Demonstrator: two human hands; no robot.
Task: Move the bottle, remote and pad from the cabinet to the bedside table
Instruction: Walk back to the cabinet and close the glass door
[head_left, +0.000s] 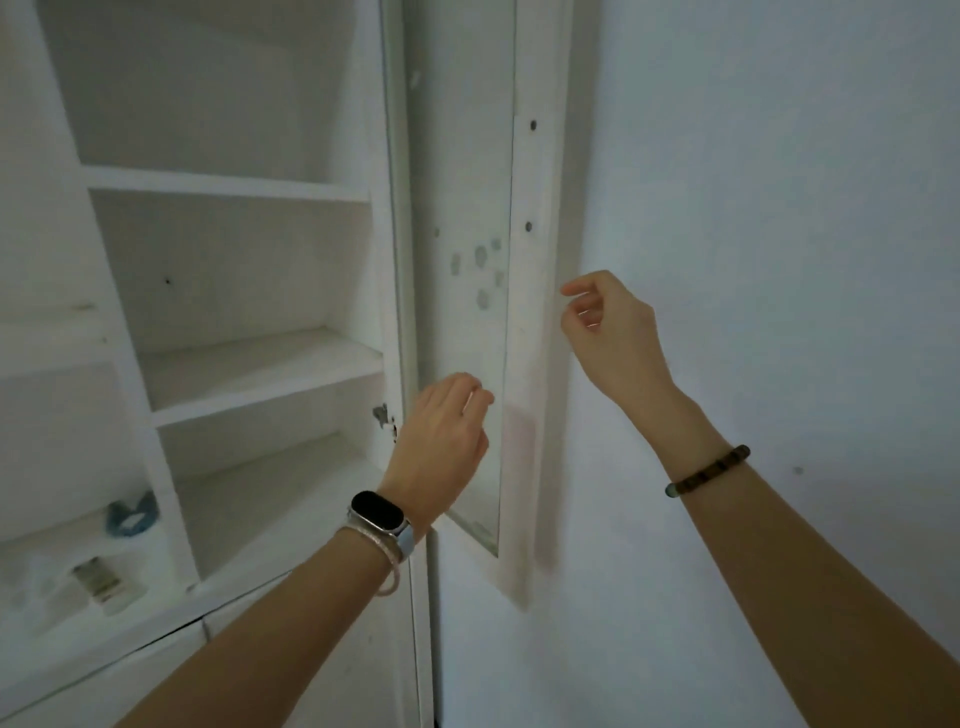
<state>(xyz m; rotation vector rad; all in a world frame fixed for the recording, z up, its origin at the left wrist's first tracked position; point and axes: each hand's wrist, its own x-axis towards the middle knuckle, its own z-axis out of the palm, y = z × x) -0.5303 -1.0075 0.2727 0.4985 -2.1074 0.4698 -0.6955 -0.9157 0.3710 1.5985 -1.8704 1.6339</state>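
Note:
A white cabinet (260, 374) with several bare shelves fills the left half of the view. Its glass door (467, 291) stands swung open against the wall on the right. My left hand (441, 441) is raised in front of the door's lower glass, fingers loosely curled, holding nothing. My right hand (613, 332) hovers at the door's outer frame edge, fingers bent and apart, with nothing in it. No bottle, remote or pad can be clearly made out. The bedside table is out of view.
In the lower left compartment lie a blue-grey object (131, 517) and a small pale box-like item (104, 582), both blurred. A metal hinge (383, 415) sits on the cabinet's upright. A plain white wall (779, 260) fills the right side.

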